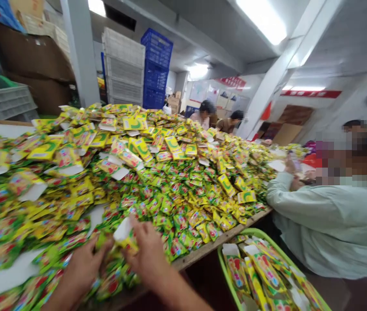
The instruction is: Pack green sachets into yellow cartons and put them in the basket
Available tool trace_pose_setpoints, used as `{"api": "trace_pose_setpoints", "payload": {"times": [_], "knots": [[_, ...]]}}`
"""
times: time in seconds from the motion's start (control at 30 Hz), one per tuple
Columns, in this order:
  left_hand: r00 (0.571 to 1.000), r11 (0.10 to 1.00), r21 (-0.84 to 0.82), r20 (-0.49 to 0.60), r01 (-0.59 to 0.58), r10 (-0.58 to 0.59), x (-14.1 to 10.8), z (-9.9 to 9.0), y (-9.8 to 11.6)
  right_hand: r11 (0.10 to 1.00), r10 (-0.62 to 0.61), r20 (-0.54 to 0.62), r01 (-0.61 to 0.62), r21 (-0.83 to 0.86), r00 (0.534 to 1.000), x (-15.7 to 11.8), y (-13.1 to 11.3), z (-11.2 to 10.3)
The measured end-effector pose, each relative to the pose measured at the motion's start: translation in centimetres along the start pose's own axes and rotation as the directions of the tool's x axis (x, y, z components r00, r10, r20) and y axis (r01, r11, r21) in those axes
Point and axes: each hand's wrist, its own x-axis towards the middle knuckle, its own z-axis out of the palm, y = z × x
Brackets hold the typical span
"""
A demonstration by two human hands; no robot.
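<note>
My right hand (149,248) grips a small yellow carton (126,236) whose white end flap stands open toward the left. Just left of it, my left hand (81,265) is closed with its fingertips around a small green packet (104,240), partly hidden and smeared by motion. Both hands are low over the front edge of a table. Around them lies a broad heap of shiny green and yellow packets (157,194). More flat yellow cartons (134,123) are strewn over the top of the heap.
A green basket (224,265) full of cartons with open flaps stands below the table's wooden edge (222,237) on the right. A co-worker in a pale green top (329,220) sits beyond it. Crates (123,65) are stacked behind the heap, and more people sit farther back.
</note>
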Motion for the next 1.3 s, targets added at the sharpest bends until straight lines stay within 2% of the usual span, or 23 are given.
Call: {"api": "trace_pose_setpoints", "payload": {"times": [0.07, 0.13, 0.2, 0.27, 0.37, 0.43, 0.5, 0.67, 0.73, 0.83, 0.9, 1.0, 1.1, 1.2, 1.3], "knots": [[0.995, 1.0, -0.029, -0.099, 0.009, -0.012, -0.1, -0.9, 1.4, 0.968, -0.07, 0.032, 0.076, -0.239, 0.997, -0.5, 0.7, -1.2], [0.993, 0.991, -0.125, -0.104, 0.039, -0.053, -0.1, -1.1, 2.6, 0.912, -0.167, 0.073, 0.182, -0.368, 0.983, -0.8, 1.3, -1.9], [0.999, 0.983, -0.183, -0.047, 0.01, -0.019, -0.2, -0.4, 3.2, 0.861, -0.258, 0.107, 0.279, -0.426, 0.96, -1.1, 1.3, -2.1], [0.989, 0.987, -0.127, -0.117, -0.101, 0.086, -0.5, 0.8, 3.3, 0.837, -0.304, 0.119, 0.325, -0.44, 0.945, -1.4, 0.8, -2.1], [0.956, 0.971, 0.092, -0.175, -0.221, 0.234, -1.4, 2.3, 3.0, 0.851, -0.29, 0.09, 0.3, -0.431, 0.953, -1.7, -0.1, -1.9], [0.941, 0.941, 0.18, -0.136, -0.285, 0.311, -2.0, 2.7, 2.7, 0.862, -0.27, 0.068, 0.272, -0.427, 0.961, -1.7, -0.3, -1.6], [0.935, 0.929, 0.178, -0.086, -0.325, 0.344, -2.2, 2.5, 2.4, 0.863, -0.263, 0.062, 0.263, -0.432, 0.963, -1.6, -0.1, -1.4], [0.944, 0.949, 0.052, 0.133, -0.31, 0.301, -1.3, 1.2, 2.3, 0.861, -0.302, 0.071, 0.304, -0.407, 0.951, -1.5, 0.6, -1.1], [0.936, 0.952, 0.063, 0.211, -0.3, 0.281, -0.9, 0.7, 2.4, 0.868, -0.314, 0.08, 0.32, -0.379, 0.946, -1.6, 0.7, -1.1], [0.935, 0.943, 0.161, 0.26, -0.29, 0.243, -0.6, 0.3, 2.7, 0.867, -0.348, 0.093, 0.358, -0.346, 0.933, -1.7, 0.5, -1.0], [0.924, 0.929, 0.209, 0.302, -0.305, 0.236, -0.4, 0.0, 2.8, 0.866, -0.361, 0.099, 0.373, -0.333, 0.927, -1.8, 0.3, -1.0], [0.883, 0.936, 0.158, 0.41, -0.314, 0.227, -0.3, -0.4, 3.2, 0.873, -0.365, 0.072, 0.368, -0.319, 0.928, -1.8, 0.1, -1.0], [0.854, 0.936, 0.108, 0.454, -0.336, 0.254, -0.2, -0.7, 3.8, 0.904, -0.344, 0.059, 0.348, -0.25, 0.937, -1.9, 0.2, -0.9], [0.828, 0.92, 0.13, 0.496, -0.369, 0.262, -0.3, -0.6, 4.4, 0.937, -0.312, 0.074, 0.319, -0.14, 0.947, -2.1, 0.5, -0.6], [0.83, 0.903, 0.204, 0.506, -0.378, 0.233, -0.3, -0.5, 4.4, 0.937, -0.318, 0.073, 0.325, -0.127, 0.945, -2.3, 0.6, -0.5]]}}
